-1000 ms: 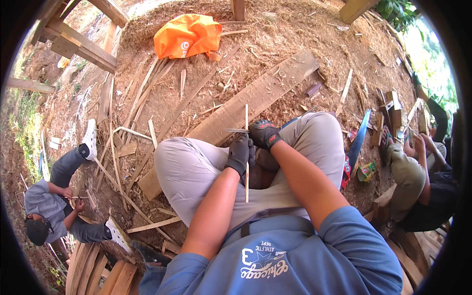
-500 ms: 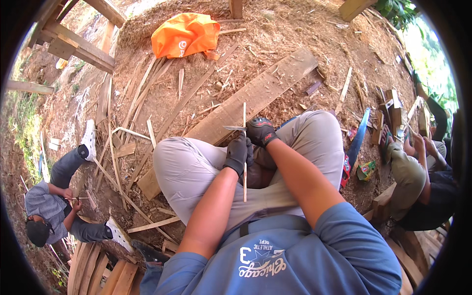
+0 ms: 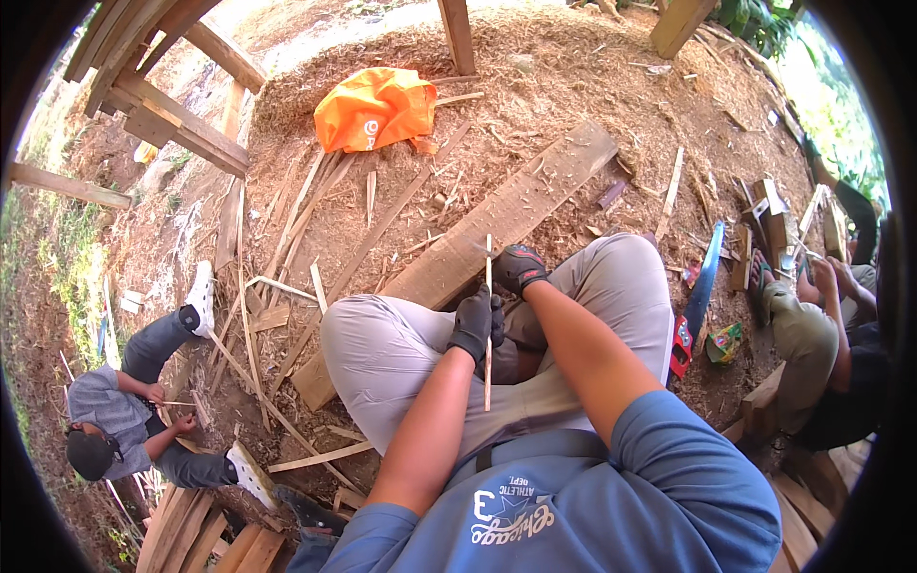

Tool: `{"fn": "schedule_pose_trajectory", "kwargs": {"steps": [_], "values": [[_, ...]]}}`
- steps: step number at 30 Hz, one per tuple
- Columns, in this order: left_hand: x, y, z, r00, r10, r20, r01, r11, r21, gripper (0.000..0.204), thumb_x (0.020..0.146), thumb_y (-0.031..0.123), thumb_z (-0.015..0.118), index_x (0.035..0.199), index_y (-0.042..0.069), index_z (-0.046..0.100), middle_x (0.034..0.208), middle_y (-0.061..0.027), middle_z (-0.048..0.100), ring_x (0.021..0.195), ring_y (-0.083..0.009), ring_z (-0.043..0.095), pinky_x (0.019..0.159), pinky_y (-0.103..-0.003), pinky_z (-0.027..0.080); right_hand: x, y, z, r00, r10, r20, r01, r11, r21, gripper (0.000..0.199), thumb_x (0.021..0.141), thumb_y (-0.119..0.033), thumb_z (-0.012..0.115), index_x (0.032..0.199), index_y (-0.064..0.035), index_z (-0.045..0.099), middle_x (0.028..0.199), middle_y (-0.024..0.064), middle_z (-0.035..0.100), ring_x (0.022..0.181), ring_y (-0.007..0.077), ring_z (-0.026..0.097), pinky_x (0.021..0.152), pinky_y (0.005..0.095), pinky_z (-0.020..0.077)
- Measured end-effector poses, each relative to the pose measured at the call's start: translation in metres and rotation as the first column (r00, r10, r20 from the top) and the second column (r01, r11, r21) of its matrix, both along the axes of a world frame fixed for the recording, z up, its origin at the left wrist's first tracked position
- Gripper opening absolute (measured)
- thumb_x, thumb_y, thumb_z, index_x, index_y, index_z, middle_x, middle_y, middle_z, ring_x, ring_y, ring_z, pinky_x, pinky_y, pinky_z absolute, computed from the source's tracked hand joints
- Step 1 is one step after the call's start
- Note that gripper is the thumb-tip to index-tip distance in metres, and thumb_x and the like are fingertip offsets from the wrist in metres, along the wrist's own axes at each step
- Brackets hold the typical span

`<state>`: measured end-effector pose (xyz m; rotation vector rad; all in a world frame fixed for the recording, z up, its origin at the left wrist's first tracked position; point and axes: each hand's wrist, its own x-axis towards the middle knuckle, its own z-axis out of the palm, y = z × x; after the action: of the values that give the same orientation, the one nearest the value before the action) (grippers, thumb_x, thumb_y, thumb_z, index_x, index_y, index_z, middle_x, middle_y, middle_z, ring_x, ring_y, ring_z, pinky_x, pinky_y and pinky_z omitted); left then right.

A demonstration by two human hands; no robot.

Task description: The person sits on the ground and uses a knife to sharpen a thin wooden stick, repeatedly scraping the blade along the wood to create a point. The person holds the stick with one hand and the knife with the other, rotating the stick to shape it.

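My left hand [image 3: 474,320], in a dark glove, is closed round the middle of a thin, pale wooden stick [image 3: 488,377]. The stick stands lengthwise over my lap, one end toward my belt and the other past my knuckles. Just right of its far part, my gloved right hand [image 3: 520,268] is closed on a knife [image 3: 479,246]. The blade, blurred, points left across the stick near its far end; the handle is hidden in my fist. I cannot tell whether the blade touches the wood.
Beyond my crossed legs lies a wide plank [image 3: 506,210]. An orange bag [image 3: 374,107] sits farther off among wood strips and shavings. Right of my knee is a handsaw [image 3: 705,282] with a red handle. A person sits at left [image 3: 124,411], another at right [image 3: 831,334].
The view has shifted, so the scene sits lower. My right hand still grips the knife, whose blade is now blurred and nearer the stick's far end. My left hand keeps its hold.
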<state>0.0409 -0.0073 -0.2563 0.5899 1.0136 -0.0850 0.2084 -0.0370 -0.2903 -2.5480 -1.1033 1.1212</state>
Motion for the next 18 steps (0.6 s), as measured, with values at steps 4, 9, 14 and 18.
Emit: {"fn": "schedule_pose_trajectory", "kwargs": {"steps": [4, 9, 14, 18], "values": [[0.003, -0.003, -0.001, 0.994, -0.109, 0.001, 0.103, 0.944, 0.313, 0.05, 0.109, 0.047, 0.046, 0.073, 0.015, 0.06, 0.049, -0.0002, 0.046, 0.031, -0.0146, 0.039, 0.03, -0.033, 0.028, -0.006, -0.007, -0.016, 0.994, 0.066, 0.087, -0.072, 0.995, 0.07, 0.036, 0.088, -0.031, 0.059, 0.101, -0.0047, 0.079, 0.107, 0.023, 0.074, 0.099, 0.0381, 0.074, 0.083, 0.0462, 0.0584], [0.001, -0.003, -0.021, 0.974, -0.166, -0.156, 0.224, 0.818, 0.53, 0.043, 0.108, 0.044, 0.048, 0.081, 0.015, 0.064, 0.052, 0.001, 0.047, 0.035, -0.0136, 0.043, 0.034, -0.032, 0.032, -0.012, -0.016, 0.004, 0.88, 0.45, 0.153, -0.47, 0.869, 0.15, 0.027, 0.087, -0.024, 0.061, 0.099, -0.0066, 0.078, 0.104, 0.0217, 0.074, 0.098, 0.0387, 0.073, 0.083, 0.0468, 0.0586], [0.005, -0.007, -0.028, 0.994, -0.101, -0.047, 0.109, 0.801, 0.588, 0.043, 0.106, 0.038, 0.055, 0.071, 0.014, 0.059, 0.053, 0.0024, 0.049, 0.039, -0.0103, 0.043, 0.037, -0.031, 0.032, -0.017, -0.027, 0.043, 0.915, 0.372, 0.156, -0.395, 0.904, 0.161, 0.029, 0.088, -0.025, 0.062, 0.106, -0.0076, 0.076, 0.108, 0.021, 0.074, 0.103, 0.0383, 0.072, 0.088, 0.0464, 0.0581], [0.008, -0.012, -0.035, 0.998, 0.0, -0.069, 0.038, 0.841, 0.54, 0.042, 0.107, 0.036, 0.054, 0.073, 0.011, 0.061, 0.057, 0.0036, 0.052, 0.044, -0.01, 0.045, 0.041, -0.03, 0.033, -0.02, -0.022, 0.027, 0.922, 0.348, 0.172, -0.372, 0.918, 0.137, 0.029, 0.088, -0.027, 0.062, 0.101, -0.0061, 0.077, 0.107, 0.0218, 0.074, 0.104, 0.0379, 0.072, 0.088, 0.0468, 0.0579]]}}
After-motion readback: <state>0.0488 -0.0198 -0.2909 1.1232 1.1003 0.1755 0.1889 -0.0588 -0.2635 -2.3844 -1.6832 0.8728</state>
